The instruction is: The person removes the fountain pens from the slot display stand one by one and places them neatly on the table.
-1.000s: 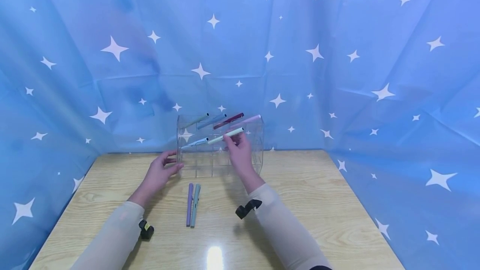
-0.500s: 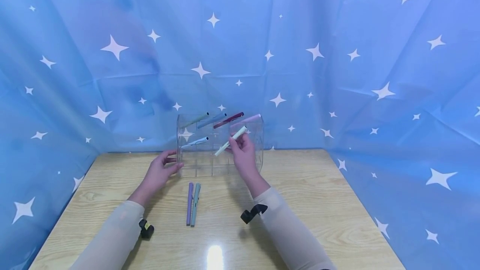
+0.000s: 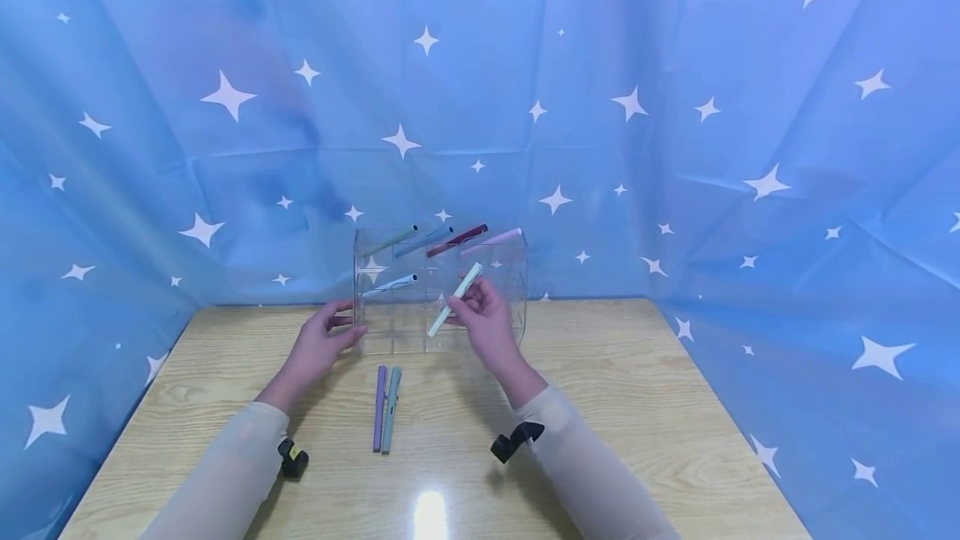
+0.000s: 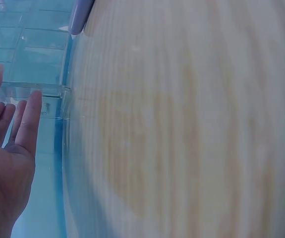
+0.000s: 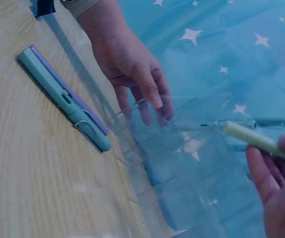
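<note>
Pen [image 3: 466,283] lowered, steeper | right hand [image 3: 489,330] pinching | left hand [image 3: 318,344] touching organizer [image 3: 409,344]

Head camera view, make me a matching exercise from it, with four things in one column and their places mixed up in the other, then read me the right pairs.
1. dark red pen
2. pale mint pen
3. teal pen
4. left hand

A. lying on the table beside the purple pen
B. at the left side of the clear organizer
C. in the upper row of the clear organizer
D. held in the right hand

Pairs: 1-C, 2-D, 3-A, 4-B.
</note>
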Available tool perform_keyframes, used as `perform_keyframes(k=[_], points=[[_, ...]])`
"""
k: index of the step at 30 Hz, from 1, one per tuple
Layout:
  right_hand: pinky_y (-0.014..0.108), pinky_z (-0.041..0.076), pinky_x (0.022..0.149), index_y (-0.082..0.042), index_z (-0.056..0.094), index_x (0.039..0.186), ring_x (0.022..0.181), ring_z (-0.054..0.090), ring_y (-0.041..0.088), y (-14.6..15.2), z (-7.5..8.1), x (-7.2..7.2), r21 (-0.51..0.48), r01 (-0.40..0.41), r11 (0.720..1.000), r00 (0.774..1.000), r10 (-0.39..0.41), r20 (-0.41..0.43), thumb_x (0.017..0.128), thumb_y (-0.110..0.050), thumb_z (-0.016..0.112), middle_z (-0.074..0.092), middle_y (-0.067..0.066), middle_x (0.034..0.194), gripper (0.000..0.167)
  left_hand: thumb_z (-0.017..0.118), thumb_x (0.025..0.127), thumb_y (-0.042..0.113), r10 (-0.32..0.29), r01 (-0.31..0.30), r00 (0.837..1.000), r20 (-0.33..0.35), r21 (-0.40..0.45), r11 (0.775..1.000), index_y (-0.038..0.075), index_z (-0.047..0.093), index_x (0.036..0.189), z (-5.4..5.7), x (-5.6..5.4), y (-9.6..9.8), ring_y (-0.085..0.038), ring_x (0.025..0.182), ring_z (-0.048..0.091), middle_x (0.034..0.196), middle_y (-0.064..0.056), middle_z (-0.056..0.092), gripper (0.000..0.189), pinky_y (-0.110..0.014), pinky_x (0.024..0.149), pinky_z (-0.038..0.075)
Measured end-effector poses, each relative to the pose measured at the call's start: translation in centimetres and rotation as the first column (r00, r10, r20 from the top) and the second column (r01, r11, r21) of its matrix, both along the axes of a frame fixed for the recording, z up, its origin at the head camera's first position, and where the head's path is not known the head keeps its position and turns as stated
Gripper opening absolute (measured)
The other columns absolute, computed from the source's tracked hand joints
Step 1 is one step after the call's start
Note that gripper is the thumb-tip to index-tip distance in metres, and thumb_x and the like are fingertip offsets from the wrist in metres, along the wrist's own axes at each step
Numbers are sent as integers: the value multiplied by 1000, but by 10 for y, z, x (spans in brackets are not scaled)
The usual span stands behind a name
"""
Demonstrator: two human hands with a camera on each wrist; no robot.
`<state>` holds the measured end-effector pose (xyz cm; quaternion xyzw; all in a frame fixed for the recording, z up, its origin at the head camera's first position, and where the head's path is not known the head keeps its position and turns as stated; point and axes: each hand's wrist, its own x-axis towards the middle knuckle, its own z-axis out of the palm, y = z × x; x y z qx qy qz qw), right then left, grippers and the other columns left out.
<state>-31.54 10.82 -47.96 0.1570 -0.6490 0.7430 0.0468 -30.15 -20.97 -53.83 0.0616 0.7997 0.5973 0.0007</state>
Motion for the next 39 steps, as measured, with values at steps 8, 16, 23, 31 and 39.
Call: perform_keyframes(k=[8, 16, 23, 31, 39], points=[[48, 71, 87, -14, 27, 175, 88, 71, 15, 2, -3, 11, 18, -40, 999, 999, 40, 20, 101, 4, 77, 62, 2, 98, 90, 78, 107, 22, -1, 1, 1000, -9, 4, 1000, 5, 46, 165, -2, -2, 1, -46, 145, 54, 156, -27, 53, 68, -31, 98, 66], [51, 72, 84, -23, 37, 170, 86, 71, 15, 0, -8, 21, 17, -97, 995, 995, 96, 36, 100, 9, 75, 63, 3, 97, 86, 80, 105, 27, 15, -15, 1000, 19, -4, 1000, 9, 47, 165, -5, -4, 0, -43, 140, 59, 154, -24, 56, 71, -33, 99, 66], [49, 72, 85, -25, 39, 169, 90, 74, 17, -2, -16, 31, 72, -139, 988, 988, 134, 73, 99, 9, 76, 64, 5, 97, 86, 79, 106, 27, 10, -10, 1000, 25, -5, 1000, 9, 47, 165, -4, -3, -1, -43, 141, 59, 155, -24, 55, 70, -32, 99, 66], [47, 71, 87, -27, 39, 169, 90, 72, 18, -3, -28, 41, 140, -179, 974, 979, 163, 120, 99, 4, 79, 65, 5, 99, 87, 79, 106, 26, 18, -18, 1000, 24, -7, 1000, 10, 48, 165, -4, -3, -3, -43, 143, 57, 156, -23, 55, 68, -33, 100, 66], [49, 71, 87, -19, 36, 170, 87, 72, 17, -9, -39, 50, 150, -244, 958, 959, 216, 182, 98, 5, 80, 60, 5, 104, 88, 79, 106, 24, 11, -11, 1000, 25, 7, 1000, 9, 48, 165, -4, -4, -1, -43, 144, 56, 155, -22, 55, 68, -33, 100, 66]])
